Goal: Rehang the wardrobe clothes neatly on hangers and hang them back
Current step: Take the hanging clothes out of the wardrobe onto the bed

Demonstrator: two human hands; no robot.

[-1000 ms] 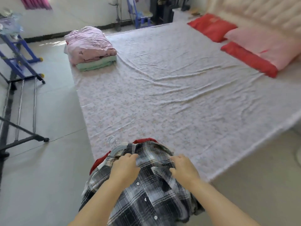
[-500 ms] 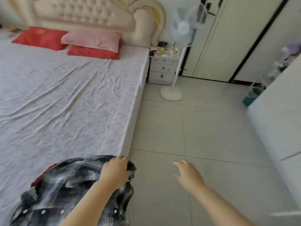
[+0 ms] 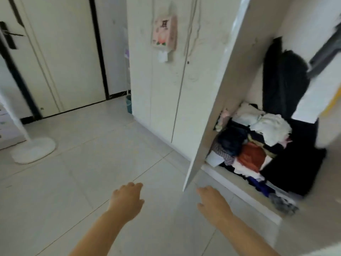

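Open wardrobe (image 3: 158,85), clothes heap (image 3: 254,145) unsorted: most of the hanging looks left to do.
Pale tiled floor (image 3: 92,172) runs to it on the right, door (image 3: 225,85) swung wide; dark garments (image 3: 284,84) hang far inside above the heap on the bottom shelf. Near, the left hand (image 3: 127,202) and right hand (image 3: 214,206) hover, fingers loosely straight, holding nothing.

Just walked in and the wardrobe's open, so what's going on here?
A person faces the open wardrobe with both hands empty: the left hand and right hand reach forward over the tiled floor, touching nothing. Inside, a jumbled pile of clothes lies at the bottom, with dark garments hanging above it.
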